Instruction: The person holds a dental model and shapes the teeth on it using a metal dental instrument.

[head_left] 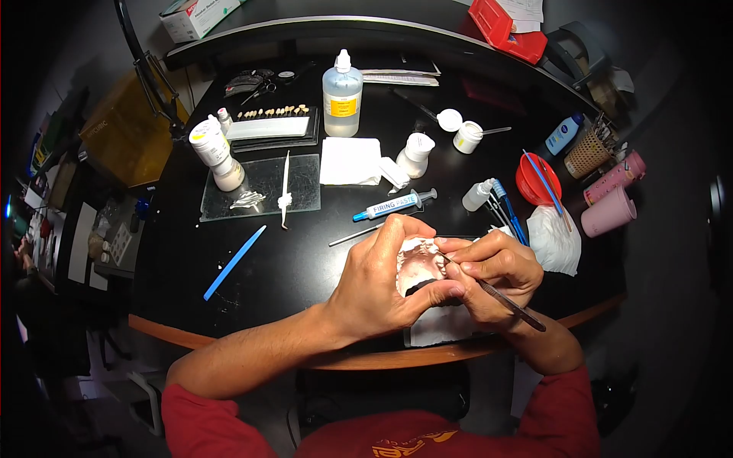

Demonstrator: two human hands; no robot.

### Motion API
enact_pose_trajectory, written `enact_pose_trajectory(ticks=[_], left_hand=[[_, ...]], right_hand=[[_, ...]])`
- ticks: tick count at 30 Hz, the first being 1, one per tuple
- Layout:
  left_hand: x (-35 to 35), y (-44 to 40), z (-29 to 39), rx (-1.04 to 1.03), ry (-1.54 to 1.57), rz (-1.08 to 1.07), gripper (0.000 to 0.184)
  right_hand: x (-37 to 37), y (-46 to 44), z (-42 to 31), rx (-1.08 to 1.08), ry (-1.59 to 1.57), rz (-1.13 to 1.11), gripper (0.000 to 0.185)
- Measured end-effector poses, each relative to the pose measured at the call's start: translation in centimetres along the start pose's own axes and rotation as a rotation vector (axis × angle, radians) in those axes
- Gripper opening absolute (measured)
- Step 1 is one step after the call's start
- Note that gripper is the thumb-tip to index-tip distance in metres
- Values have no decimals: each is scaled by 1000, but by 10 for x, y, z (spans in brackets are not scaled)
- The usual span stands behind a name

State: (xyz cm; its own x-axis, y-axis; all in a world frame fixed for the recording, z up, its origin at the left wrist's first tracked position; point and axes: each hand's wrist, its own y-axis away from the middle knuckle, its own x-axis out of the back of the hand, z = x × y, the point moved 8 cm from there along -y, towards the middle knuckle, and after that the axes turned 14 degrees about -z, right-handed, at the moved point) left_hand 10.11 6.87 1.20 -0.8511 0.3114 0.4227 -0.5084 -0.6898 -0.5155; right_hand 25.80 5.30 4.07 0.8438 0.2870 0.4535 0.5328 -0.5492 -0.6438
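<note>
My left hand (374, 278) is wrapped round a pale dental cast (420, 267), thumb along its near side and fingers over the far edge. A row of teeth shows along the cast's rim. In my right hand (496, 267) is a slim dental instrument (510, 304) with a dark handle, gripped like a pen. Its tip reaches the teeth on the cast's right side; the exact contact is hidden by my fingers. Just beyond my hands lie a firing paste syringe (393, 204) and a thin metal rod (355, 234). Under them is a white sheet (439, 327).
A glass slab (263, 200) with powder and a white-tipped tool (286, 187) is on the left, near a blue stick (234, 263). Behind stand a liquid bottle (343, 95) and a shade guide (271, 126). To the right are a red bowl (534, 179) and pink cups (608, 212).
</note>
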Motion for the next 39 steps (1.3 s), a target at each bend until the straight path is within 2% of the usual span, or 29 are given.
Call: enact_pose_trajectory(ticks=[19,28,39], left_hand=[[-1,-1,0,-17,41,22,63],[1,-1,-2,47,63,-29,58],[2,-1,4,-31,-4,25,58]], right_hand=[[4,4,19,-170,-250,13,19],[1,1,4,-29,-53,9,18],[2,-2,4,-59,-64,-26,19]])
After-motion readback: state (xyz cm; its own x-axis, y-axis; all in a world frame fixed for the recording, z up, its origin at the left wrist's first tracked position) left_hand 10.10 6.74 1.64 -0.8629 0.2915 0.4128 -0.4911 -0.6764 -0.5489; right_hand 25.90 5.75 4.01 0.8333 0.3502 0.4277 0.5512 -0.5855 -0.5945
